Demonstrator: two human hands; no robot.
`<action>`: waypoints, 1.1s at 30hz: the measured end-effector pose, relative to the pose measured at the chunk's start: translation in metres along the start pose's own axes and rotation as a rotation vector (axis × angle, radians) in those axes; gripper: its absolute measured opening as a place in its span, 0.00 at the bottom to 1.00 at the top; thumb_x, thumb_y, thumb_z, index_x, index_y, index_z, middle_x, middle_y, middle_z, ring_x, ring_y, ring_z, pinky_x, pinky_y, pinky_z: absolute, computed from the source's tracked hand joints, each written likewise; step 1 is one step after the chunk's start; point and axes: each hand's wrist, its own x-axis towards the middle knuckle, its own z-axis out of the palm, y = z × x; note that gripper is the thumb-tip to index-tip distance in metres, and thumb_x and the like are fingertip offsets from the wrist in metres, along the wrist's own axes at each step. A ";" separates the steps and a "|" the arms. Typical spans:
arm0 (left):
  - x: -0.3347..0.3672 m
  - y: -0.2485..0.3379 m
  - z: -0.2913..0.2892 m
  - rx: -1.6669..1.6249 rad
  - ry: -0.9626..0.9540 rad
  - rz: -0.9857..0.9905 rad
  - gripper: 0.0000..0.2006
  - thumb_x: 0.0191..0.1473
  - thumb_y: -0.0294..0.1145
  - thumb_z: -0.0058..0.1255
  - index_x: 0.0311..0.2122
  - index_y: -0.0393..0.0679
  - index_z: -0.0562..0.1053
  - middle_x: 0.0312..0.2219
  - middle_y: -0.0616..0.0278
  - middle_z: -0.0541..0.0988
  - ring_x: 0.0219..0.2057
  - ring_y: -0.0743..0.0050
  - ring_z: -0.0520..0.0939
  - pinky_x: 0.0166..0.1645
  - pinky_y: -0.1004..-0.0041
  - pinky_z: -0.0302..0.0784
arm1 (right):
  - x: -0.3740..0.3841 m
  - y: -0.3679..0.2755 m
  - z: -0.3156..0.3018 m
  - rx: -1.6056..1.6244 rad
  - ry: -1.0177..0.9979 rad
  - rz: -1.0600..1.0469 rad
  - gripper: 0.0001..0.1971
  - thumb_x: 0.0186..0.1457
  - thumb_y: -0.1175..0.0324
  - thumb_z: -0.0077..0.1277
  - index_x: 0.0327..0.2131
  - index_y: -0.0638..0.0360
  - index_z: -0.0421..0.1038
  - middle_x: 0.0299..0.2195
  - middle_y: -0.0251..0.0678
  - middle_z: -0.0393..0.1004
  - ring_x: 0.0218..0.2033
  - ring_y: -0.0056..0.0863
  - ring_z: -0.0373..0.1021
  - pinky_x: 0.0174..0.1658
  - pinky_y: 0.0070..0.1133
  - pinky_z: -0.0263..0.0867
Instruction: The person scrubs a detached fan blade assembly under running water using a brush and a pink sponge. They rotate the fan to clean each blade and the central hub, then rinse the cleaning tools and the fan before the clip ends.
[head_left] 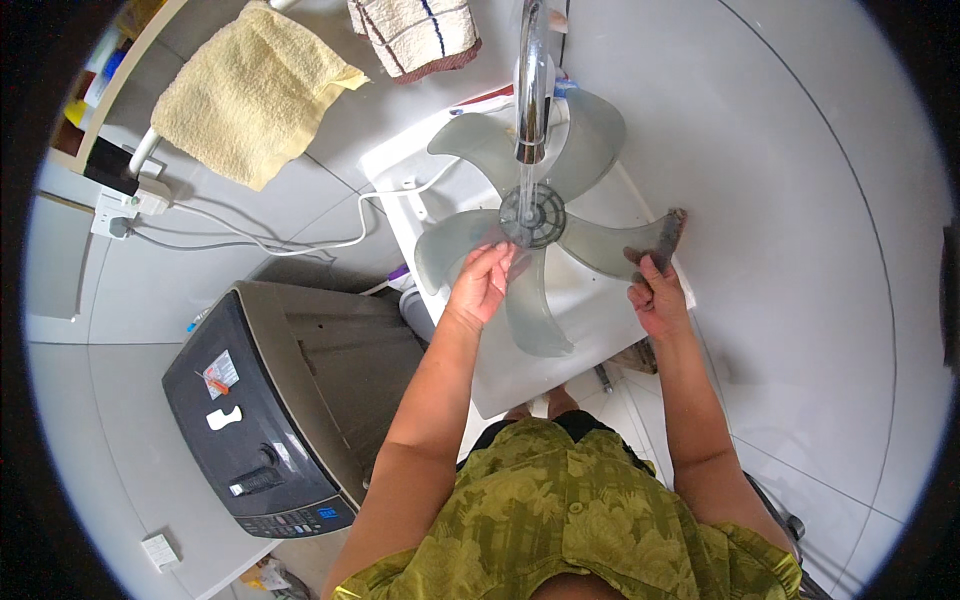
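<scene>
Left hand (482,284) pinches the fan wheel (547,218); right hand (659,300) curls at a dark patch (669,237), hold unclear.

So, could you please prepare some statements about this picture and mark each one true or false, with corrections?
1. The fan impeller has five translucent grey blades. True.
2. The fan impeller lies inside the washing machine. False: it is over the white sink.
3. The left hand is close to the hub. True.
4. The right hand holds the yellow towel. False: it is at the outer part of a blade, and the towel hangs on a white rail.
5. The chrome faucet reaches over the fan impeller. True.
</scene>
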 end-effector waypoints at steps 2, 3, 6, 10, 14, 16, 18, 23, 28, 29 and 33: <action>0.004 -0.001 0.006 0.127 0.167 0.008 0.02 0.51 0.27 0.54 0.30 0.40 0.75 0.27 0.67 0.78 0.32 0.80 0.76 0.43 0.81 0.71 | 0.001 0.005 -0.001 -0.039 -0.011 0.032 0.11 0.54 0.68 0.55 0.39 0.52 0.66 0.41 0.32 0.75 0.15 0.12 0.51 0.20 0.13 0.51; 0.005 -0.001 0.010 0.190 0.251 0.013 0.03 0.52 0.28 0.55 0.30 0.41 0.75 0.26 0.67 0.77 0.31 0.82 0.76 0.40 0.81 0.72 | 0.001 0.007 -0.002 -0.059 -0.018 0.049 0.11 0.54 0.67 0.55 0.40 0.52 0.66 0.41 0.32 0.74 0.15 0.12 0.51 0.20 0.13 0.51; -0.002 0.004 0.033 0.352 0.301 0.028 0.06 0.52 0.32 0.57 0.27 0.42 0.75 0.25 0.68 0.77 0.27 0.83 0.75 0.32 0.80 0.71 | 0.006 0.010 -0.007 -0.064 -0.019 0.107 0.12 0.54 0.67 0.55 0.41 0.53 0.65 0.42 0.31 0.74 0.16 0.12 0.52 0.20 0.12 0.52; -0.001 -0.007 0.007 0.359 0.358 0.084 0.07 0.51 0.32 0.57 0.27 0.41 0.76 0.26 0.67 0.78 0.26 0.81 0.75 0.30 0.78 0.71 | 0.006 0.010 -0.002 -0.091 -0.023 0.175 0.12 0.55 0.68 0.54 0.41 0.54 0.64 0.42 0.32 0.73 0.18 0.12 0.53 0.20 0.11 0.52; -0.009 -0.014 0.018 0.295 0.439 0.144 0.07 0.51 0.34 0.56 0.29 0.42 0.76 0.28 0.68 0.78 0.30 0.81 0.75 0.36 0.76 0.71 | 0.001 0.007 0.001 -0.125 0.006 0.195 0.11 0.55 0.68 0.53 0.41 0.54 0.64 0.42 0.33 0.73 0.18 0.12 0.53 0.20 0.11 0.52; -0.012 -0.017 0.021 0.258 0.441 0.168 0.08 0.52 0.36 0.55 0.31 0.43 0.76 0.30 0.68 0.78 0.32 0.81 0.75 0.39 0.75 0.71 | -0.005 0.008 -0.001 -0.128 0.030 0.193 0.11 0.56 0.69 0.52 0.41 0.54 0.64 0.43 0.33 0.73 0.18 0.12 0.54 0.20 0.11 0.52; -0.015 -0.018 0.021 0.254 0.401 0.143 0.09 0.52 0.37 0.55 0.33 0.44 0.76 0.31 0.69 0.78 0.33 0.81 0.75 0.41 0.74 0.70 | -0.013 0.010 -0.005 -0.107 0.062 0.178 0.10 0.56 0.69 0.52 0.41 0.53 0.64 0.43 0.33 0.73 0.18 0.12 0.53 0.20 0.11 0.51; -0.016 -0.014 0.025 0.402 0.377 -0.150 0.11 0.54 0.40 0.53 0.35 0.44 0.76 0.32 0.70 0.78 0.37 0.82 0.74 0.44 0.76 0.68 | -0.034 0.008 -0.017 0.069 0.130 0.079 0.11 0.57 0.67 0.51 0.44 0.52 0.64 0.44 0.33 0.72 0.17 0.11 0.52 0.19 0.10 0.49; -0.031 -0.020 0.026 0.966 0.290 -0.159 0.10 0.54 0.35 0.53 0.37 0.40 0.75 0.32 0.66 0.79 0.34 0.75 0.77 0.40 0.74 0.71 | -0.056 -0.013 -0.022 -0.046 0.150 -0.131 0.11 0.58 0.67 0.49 0.44 0.53 0.65 0.44 0.33 0.73 0.16 0.10 0.51 0.17 0.10 0.47; -0.037 -0.025 0.026 1.125 0.320 -0.034 0.11 0.53 0.34 0.53 0.38 0.38 0.75 0.32 0.63 0.79 0.32 0.69 0.78 0.38 0.72 0.72 | -0.064 -0.019 -0.016 -0.081 0.150 -0.189 0.11 0.58 0.68 0.49 0.44 0.53 0.65 0.44 0.33 0.73 0.16 0.09 0.51 0.17 0.10 0.47; -0.050 -0.018 0.055 1.542 0.256 0.354 0.21 0.48 0.34 0.57 0.47 0.39 0.70 0.42 0.48 0.75 0.39 0.47 0.76 0.45 0.64 0.71 | -0.080 -0.039 0.014 -0.163 0.199 -0.243 0.07 0.59 0.71 0.47 0.41 0.56 0.66 0.41 0.36 0.75 0.16 0.09 0.50 0.17 0.10 0.46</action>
